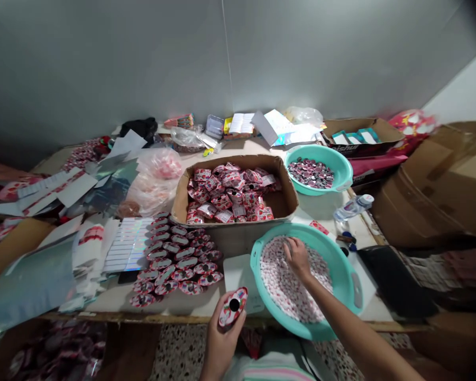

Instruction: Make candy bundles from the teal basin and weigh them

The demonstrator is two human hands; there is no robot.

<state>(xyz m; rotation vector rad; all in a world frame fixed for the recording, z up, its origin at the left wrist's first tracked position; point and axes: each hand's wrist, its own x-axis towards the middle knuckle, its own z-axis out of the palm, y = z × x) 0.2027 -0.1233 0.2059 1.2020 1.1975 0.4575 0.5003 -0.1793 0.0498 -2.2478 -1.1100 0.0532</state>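
Observation:
My left hand [218, 338] is closed around a small red-and-white printed box [240, 297], an oval carton with a round dark hole in the end facing up. It is held just in front of the table edge. My right hand [298, 259] reaches into a teal basin [347, 312] of small white-and-pink pieces [289, 296]. Its fingers are bent down onto the pieces, and what they pinch, if anything, is hidden. Left of the basin stand rows of similar printed boxes [182, 262], dark ends up. A white flat scale-like plate [240, 270] lies partly under the basin.
A cardboard box [234, 226] of printed cartons stands behind. Another teal basin [343, 164] holds dark, shiny round pieces. A plastic bottle [353, 207] lies right. Plastic bags [154, 180] and paper sheets [43, 270] crowd the left, where another person's arm [3, 172] shows.

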